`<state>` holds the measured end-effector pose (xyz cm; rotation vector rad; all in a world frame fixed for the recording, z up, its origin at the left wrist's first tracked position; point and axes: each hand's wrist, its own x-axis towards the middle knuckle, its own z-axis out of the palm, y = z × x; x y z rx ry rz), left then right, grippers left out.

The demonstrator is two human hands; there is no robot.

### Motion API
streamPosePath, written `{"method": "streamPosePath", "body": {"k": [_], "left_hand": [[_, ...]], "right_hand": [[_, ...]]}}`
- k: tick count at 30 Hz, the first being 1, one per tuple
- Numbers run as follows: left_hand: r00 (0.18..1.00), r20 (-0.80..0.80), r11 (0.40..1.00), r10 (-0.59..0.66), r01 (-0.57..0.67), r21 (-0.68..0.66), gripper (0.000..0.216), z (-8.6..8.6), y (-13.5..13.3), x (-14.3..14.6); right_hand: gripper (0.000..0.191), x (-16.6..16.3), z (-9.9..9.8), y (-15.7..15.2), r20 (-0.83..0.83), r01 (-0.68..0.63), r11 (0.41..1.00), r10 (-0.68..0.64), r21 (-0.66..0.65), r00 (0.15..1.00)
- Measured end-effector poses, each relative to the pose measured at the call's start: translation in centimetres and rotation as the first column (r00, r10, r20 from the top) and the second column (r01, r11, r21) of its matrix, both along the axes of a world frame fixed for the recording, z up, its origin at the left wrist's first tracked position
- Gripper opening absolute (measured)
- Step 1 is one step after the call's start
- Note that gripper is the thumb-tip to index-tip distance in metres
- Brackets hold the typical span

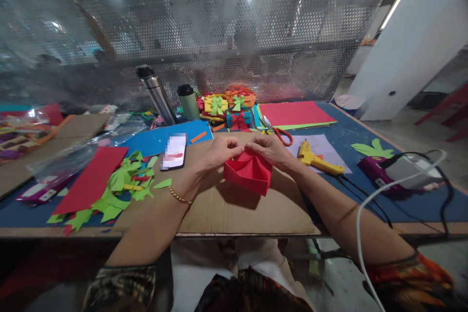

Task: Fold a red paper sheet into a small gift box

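A folded red paper box point(246, 178) is held up over the brown cardboard sheet point(215, 214), its shadow falling below it. My left hand point(224, 150) pinches the far left part of its upper edge. On the right, my right hand point(269, 148) pinches the same edge, so both sets of fingertips almost meet at the top. Fingers of each hand are closed on the paper. Just beyond my right hand lie scissors with orange handles point(284, 137). A yellow glue gun point(318, 160) rests on a pale sheet to the right.
Left are green paper scraps point(119, 183), a red sheet point(93, 175) and a phone point(174, 152). Behind stand a steel flask point(159, 95), a green bottle point(189, 103) and small bow-trimmed paper boxes point(215, 105). A white cable point(360, 234) crosses above my right forearm.
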<state>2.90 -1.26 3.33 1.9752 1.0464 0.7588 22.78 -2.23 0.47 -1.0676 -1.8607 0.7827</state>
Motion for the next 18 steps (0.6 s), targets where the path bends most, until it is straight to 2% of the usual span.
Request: {"method": "streamPosePath", "body": {"k": [11,18], "left_hand": [[1.0,0.028,0.997,-0.009,0.011,-0.07,0.025,0.46,-0.54,0.04],[0.997,0.044,0.977,-0.061,0.069,-0.2,0.028,0.16,-0.78,0.2]], "right_hand": [[0.037,0.29,-0.02,0.46,0.095,-0.004,1.0,0.002,0.025,0.996],[0.029,0.01,0.01,0.52,0.086,-0.002,0.998,-0.003,0.06,0.996]]}}
